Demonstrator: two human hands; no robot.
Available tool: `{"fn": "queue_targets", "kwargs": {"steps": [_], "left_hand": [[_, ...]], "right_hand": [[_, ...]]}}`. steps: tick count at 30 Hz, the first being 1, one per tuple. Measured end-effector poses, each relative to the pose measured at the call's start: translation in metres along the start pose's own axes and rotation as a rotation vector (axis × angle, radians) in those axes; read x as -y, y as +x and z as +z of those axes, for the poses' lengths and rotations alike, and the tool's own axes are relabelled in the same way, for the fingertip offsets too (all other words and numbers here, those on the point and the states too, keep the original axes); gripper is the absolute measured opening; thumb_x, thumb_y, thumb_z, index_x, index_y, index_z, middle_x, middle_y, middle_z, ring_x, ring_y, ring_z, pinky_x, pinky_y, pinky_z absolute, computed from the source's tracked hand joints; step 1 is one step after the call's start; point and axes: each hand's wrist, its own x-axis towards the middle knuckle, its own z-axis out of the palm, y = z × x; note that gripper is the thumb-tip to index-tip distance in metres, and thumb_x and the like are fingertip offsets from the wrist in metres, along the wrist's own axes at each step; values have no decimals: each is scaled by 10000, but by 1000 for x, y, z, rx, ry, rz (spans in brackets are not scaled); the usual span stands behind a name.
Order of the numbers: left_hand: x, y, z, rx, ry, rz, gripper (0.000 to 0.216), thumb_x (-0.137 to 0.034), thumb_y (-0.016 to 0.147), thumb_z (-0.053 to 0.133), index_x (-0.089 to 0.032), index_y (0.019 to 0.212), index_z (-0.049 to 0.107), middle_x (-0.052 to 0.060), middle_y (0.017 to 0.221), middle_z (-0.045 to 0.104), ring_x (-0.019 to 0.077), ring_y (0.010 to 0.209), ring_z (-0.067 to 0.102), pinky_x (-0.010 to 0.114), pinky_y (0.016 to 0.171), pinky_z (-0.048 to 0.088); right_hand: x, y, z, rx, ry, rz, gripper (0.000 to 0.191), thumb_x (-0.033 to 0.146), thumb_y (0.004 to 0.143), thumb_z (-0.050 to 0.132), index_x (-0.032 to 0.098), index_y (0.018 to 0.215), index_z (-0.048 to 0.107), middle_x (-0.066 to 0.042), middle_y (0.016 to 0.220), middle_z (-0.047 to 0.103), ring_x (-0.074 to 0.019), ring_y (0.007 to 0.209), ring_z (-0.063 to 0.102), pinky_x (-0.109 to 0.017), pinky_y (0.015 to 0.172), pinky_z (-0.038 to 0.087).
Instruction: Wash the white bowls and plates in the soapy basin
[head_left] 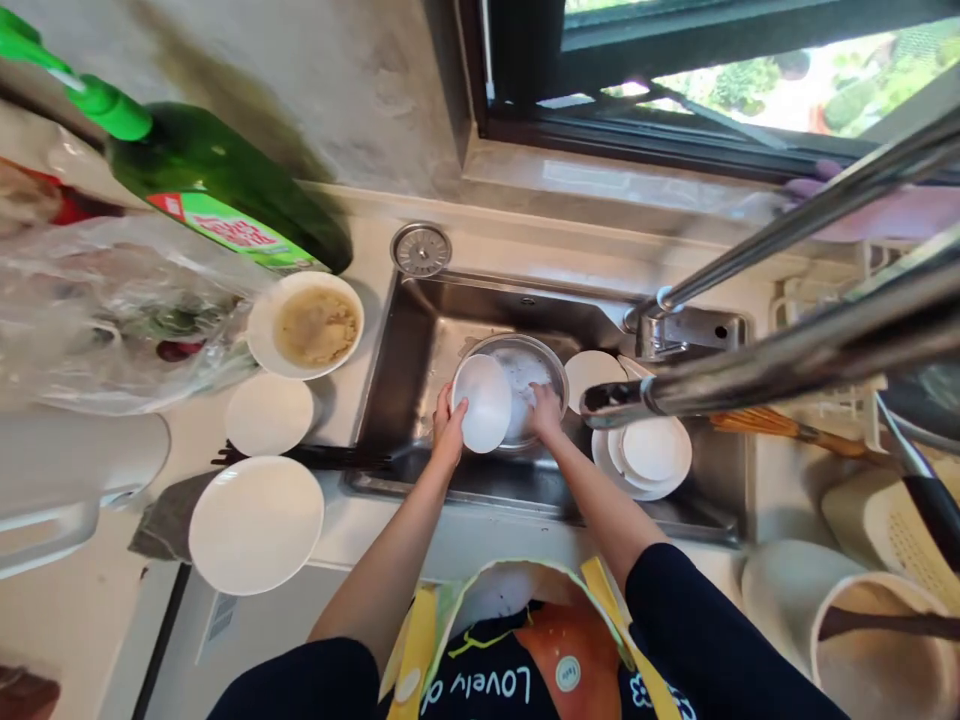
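My left hand (448, 428) grips a white bowl (482, 404) by its edge, thumb on the near side, tilted over a round metal basin (559, 362). Cloudy, sudsy water (519, 372) fills the basin, which stands in the steel sink (420, 345). My right hand (547, 410) reaches into the basin's right side. Its fingers are bent together and partly hidden in the suds, so what they hold cannot be made out. Right of the basin, a white plate (592, 375) and a stack of white dishes (652, 450) lie in the sink.
Left on the counter are a bowl of brownish liquid (318, 322), white dishes (256, 525), dark chopsticks (337, 457) and a green soap bottle (217, 180). A metal faucet (630, 400) juts over the sink from the right. A drain strainer (421, 249) lies behind it.
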Motion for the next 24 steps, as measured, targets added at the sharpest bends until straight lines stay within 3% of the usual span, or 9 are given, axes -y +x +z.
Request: {"fn": "queue_targets", "kwargs": {"steps": [4,7,10,13,15,17,20,22,24], "left_hand": [[12,17,7,-7,259,-6,558,-431,773,594,-291,1302,487,80,1251,528,266,1197,469,427,1034,350],[15,25,13,17,266,-18,537,-453,798,568,-301,1306,482,77,1260,528,266,1219,448,440,1039,340],[19,33,21,41,233,-27,523,-472,786,591,-299,1274,516,71,1227,565,271,1218,453,450,1042,337],[27,43,32,70,124,-17,528,-472,756,636,-276,1239,551,68,1229,581,267,1219,467,423,1049,346],[35,51,40,104,20,-22,531,-473,756,638,-267,1239,551,60,1272,567,259,1239,463,398,1057,347],[43,57,47,151,-70,-40,544,-476,765,627,-262,1257,537,52,1319,542,252,1270,445,382,1074,335],[55,62,53,188,-176,-49,558,-479,786,601,-253,1289,514,44,1388,486,239,1321,395,363,1107,295],[61,63,55,184,-215,-27,556,-483,796,587,-249,1294,515,41,1412,462,236,1337,374,360,1122,272],[66,63,55,175,-233,14,555,-488,793,587,-240,1286,528,48,1406,470,241,1332,382,365,1125,269]], "right_hand": [[-10,16,22,163,-589,-126,579,128,764,543,220,1328,448,-69,1495,304,-330,1381,176,-498,1104,187],[-9,36,22,186,-812,-93,436,164,820,496,172,1256,509,-137,1365,476,-311,1333,300,-447,1049,278],[-8,54,11,200,-839,79,345,258,824,513,116,1128,592,-176,1076,641,-302,1106,538,-373,883,412],[-9,60,3,182,-754,150,397,415,835,492,124,1078,611,-135,934,670,-251,882,620,-309,728,439],[-8,59,3,148,-663,60,417,485,865,428,160,1056,605,-92,901,664,-219,849,605,-292,717,426],[-5,60,7,106,-644,-125,388,499,874,420,180,990,606,-75,896,646,-218,892,568,-303,768,412],[-4,68,15,73,-745,-382,252,380,869,475,172,938,599,-107,992,609,-247,1015,492,-345,863,379],[-8,74,23,107,-797,-449,187,261,847,495,155,971,586,-135,1053,586,-263,1059,462,-365,886,371],[-14,75,34,118,-780,-402,221,181,814,507,134,1021,568,-163,1106,566,-280,1093,447,-396,915,363]]}}
